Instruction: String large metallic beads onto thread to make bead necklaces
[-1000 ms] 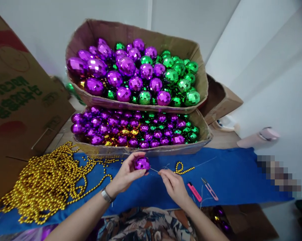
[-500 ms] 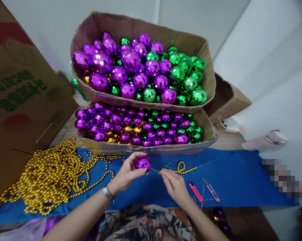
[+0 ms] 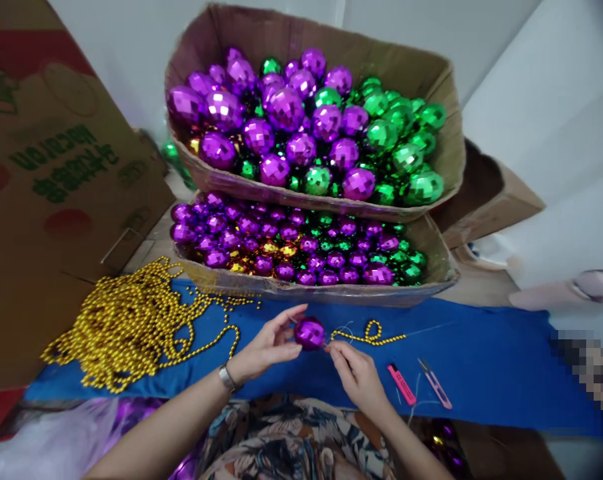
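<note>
A shiny purple faceted ball (image 3: pixel 310 333) hangs just above the blue cloth, between my two hands. My left hand (image 3: pixel 269 343) is open at its left side, thumb and fingers spread around that end; I cannot tell whether they touch it. With fingertips pinched, my right hand (image 3: pixel 354 372) holds a thin string at the ball's right end, most of it hidden by the fingers. Just beyond the right hand lies a short strand of gold beads (image 3: pixel 374 333) with a fine thread running off its end.
Two cardboard boxes, an upper one (image 3: pixel 311 197) and a lower one (image 3: pixel 301 290), hold purple, green and gold balls. Gold bead chains (image 3: pixel 126 327) are heaped at left on the blue cloth (image 3: pixel 486 373). A pink cutter (image 3: pixel 401 385) and thread snips (image 3: pixel 435 385) lie at right.
My left fingers have opened from around the ball. My right fingers are now close against the ball's end, where a length of string showed between them before. The view has shifted slightly.
</note>
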A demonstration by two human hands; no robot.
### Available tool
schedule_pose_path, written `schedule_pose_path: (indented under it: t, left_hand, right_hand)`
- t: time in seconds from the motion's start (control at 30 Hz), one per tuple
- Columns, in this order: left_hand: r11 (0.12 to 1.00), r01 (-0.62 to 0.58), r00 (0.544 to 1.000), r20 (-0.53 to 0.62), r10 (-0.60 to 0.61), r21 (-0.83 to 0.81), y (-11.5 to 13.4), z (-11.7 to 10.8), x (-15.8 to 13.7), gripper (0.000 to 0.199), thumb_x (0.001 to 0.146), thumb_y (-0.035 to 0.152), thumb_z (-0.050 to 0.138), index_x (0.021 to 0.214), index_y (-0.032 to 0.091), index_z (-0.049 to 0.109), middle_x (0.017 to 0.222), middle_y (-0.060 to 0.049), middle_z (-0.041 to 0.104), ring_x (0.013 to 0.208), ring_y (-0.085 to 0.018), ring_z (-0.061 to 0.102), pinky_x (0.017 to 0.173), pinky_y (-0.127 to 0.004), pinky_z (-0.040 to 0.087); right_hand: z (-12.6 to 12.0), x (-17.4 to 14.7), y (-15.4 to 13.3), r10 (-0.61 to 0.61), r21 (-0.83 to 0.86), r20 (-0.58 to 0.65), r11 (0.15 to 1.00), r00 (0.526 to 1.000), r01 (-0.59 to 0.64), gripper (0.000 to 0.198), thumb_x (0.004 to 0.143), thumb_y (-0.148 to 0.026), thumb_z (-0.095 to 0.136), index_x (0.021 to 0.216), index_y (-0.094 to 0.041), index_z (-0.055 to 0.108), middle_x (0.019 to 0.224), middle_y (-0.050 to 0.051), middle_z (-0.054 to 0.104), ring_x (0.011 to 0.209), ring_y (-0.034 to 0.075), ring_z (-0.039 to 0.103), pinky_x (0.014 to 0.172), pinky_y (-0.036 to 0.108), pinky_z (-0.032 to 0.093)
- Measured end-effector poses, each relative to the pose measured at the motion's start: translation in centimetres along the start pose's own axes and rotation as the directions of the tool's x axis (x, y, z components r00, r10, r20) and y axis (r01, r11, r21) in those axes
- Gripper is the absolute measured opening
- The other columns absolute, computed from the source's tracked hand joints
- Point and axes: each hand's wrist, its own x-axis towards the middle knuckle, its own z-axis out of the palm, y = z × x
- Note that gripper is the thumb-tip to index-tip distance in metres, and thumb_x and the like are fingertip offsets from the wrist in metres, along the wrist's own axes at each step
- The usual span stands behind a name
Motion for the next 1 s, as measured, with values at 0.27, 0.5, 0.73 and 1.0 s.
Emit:
schedule_pose_path:
  t: [0.27,0.5,0.73,1.0]
  left_hand:
    - [0.462,0.322,0.862,-0.457,0.217,0.826,-4.5,-11.0,-0.8,0.017,0.082,0.022,0.054,0.093,0.016,0.065,0.095,-0.012,0.066,0.093,-0.026,0.06,0.085,-0.039,0.046]
    - [0.598,0.29,0.86,-0.477,0.18,0.748,-7.5,-11.1,2.7,0.009,0.079,0.019,0.057,0.081,0.017,0.066,0.093,-0.013,0.066,0.101,-0.026,0.058,0.091,-0.037,0.043]
    - [0.9,0.149,0.876,-0.477,0.072,0.41,-5.0,-7.0,1.6,0.035,0.084,0.045,0.057,0.101,0.015,0.064,0.093,-0.011,0.071,0.079,-0.02,0.066,0.07,-0.032,0.053]
    - [0.873,0.029,0.896,-0.374,-0.239,-0.488,-1.4,-3.0,0.7,0.032,0.066,0.024,0.083,0.092,0.013,0.067,0.083,-0.006,0.072,0.069,-0.012,0.066,0.064,-0.022,0.055]
  right_hand:
    - [1.0,-0.9,1.7,-0.016,-0.049,-0.027,0.999,1.0,0.014,0.02,0.097,-0.022,0.042,0.093,-0.019,0.061,0.086,0.004,0.068,0.075,0.013,0.065,0.068,0.018,0.047]
    - [2.1,-0.2,1.2,-0.062,-0.083,-0.023,0.995,0.998,0.06,0.022,0.097,-0.021,0.039,0.096,-0.019,0.062,0.087,0.005,0.068,0.076,0.013,0.065,0.069,0.02,0.048]
    - [2.9,-0.7,1.3,-0.094,-0.154,-0.05,0.984,0.994,0.085,0.024,0.098,-0.021,0.037,0.1,-0.018,0.061,0.089,0.006,0.07,0.08,0.015,0.066,0.072,0.024,0.051]
    - [2.5,-0.5,0.9,-0.108,-0.21,-0.059,0.973,0.992,0.094,0.025,0.098,-0.02,0.037,0.101,-0.018,0.061,0.088,0.006,0.07,0.078,0.015,0.066,0.069,0.025,0.051]
